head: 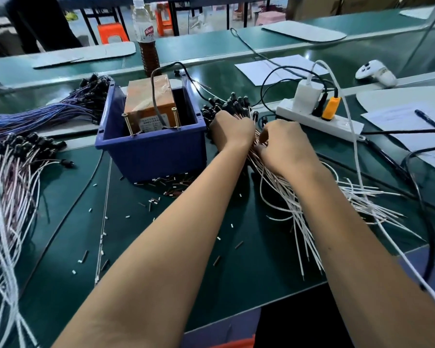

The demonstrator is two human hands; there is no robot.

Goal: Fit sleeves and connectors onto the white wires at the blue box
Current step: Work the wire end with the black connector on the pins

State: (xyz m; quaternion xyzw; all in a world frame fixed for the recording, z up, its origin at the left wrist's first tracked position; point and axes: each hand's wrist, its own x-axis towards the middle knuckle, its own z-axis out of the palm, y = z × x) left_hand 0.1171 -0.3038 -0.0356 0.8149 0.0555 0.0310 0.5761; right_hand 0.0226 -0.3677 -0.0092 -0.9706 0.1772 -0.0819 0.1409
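Beside the blue box (151, 146), our left hand (232, 131) and right hand (284, 146) grasp the white wires (286, 197) with curled fingers; tangled strands could snag, we judge.

Labels on bottle (146, 33) and brown box (150, 106) are unreadable.

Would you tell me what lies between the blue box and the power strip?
In the head view, both hands working a bundle of white wires.

Bottle (146, 33), power strip (319, 120), papers (269, 69)
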